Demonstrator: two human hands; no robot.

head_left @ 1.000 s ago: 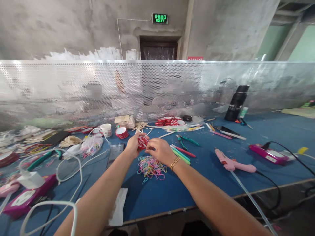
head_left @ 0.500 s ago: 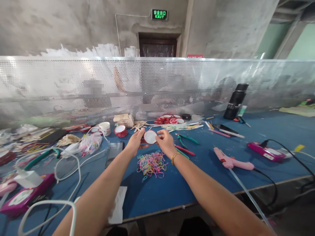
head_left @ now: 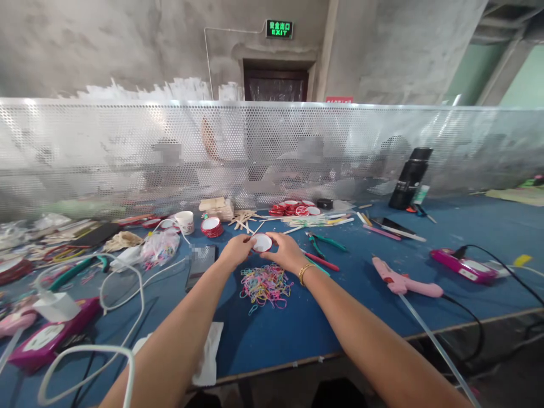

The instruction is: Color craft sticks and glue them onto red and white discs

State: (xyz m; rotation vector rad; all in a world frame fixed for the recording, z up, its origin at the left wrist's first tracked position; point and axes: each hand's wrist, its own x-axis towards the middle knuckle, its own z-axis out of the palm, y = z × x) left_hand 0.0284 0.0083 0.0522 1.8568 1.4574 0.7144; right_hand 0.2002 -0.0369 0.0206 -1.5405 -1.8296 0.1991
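Between my two hands is a round white disc with a red rim (head_left: 262,242), held just beyond a loose pile of colourful small loops (head_left: 266,286). My left hand (head_left: 238,249) is closed on its left edge, the thumb resting over the white face. My right hand (head_left: 285,249), with a gold bracelet at the wrist, grips the right edge. Green-handled pliers (head_left: 325,242) and a red pen-like stick (head_left: 325,260) lie to the right of my right hand. Behind my left hand stands a stack of similar red-rimmed discs (head_left: 211,228).
A pink glue gun (head_left: 408,282) and a magenta power strip (head_left: 463,266) lie on the right. A black bottle (head_left: 410,178) stands by the perforated metal screen (head_left: 272,153). White cable (head_left: 138,294), a phone (head_left: 201,263) and a paper cup (head_left: 184,222) occupy the left.
My hands have drawn closer together around the disc. Its white face now looks flatter and smaller, tipped away from upright. The camera view has shifted slightly.
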